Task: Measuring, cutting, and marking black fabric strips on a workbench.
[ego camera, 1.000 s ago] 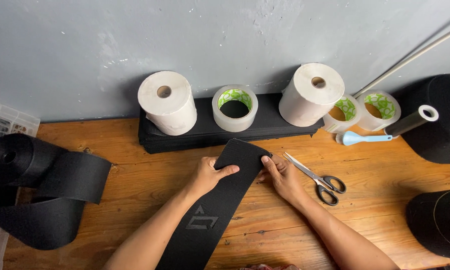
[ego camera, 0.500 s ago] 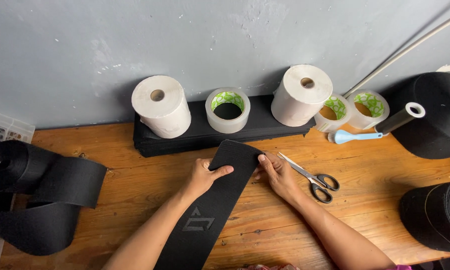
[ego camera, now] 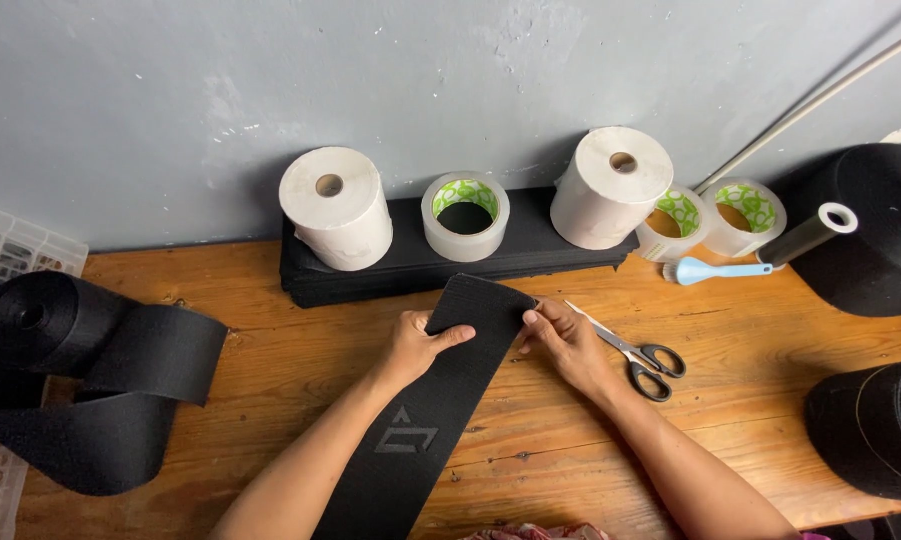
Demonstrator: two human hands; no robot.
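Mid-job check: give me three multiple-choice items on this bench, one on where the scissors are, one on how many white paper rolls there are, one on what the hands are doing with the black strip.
1. Where do the scissors lie?
A. on the table, beside the right hand
B. on the black ledge
C. in the crate

2. How many white paper rolls stand on the ledge?
A. one
B. two
C. four

3. How is the black strip held?
A. untouched
B. one hand only
C. both hands at its far end, left hand too

Answers: A, blades point toward that hand; B, one at each end; C, fingers pinch both edges.
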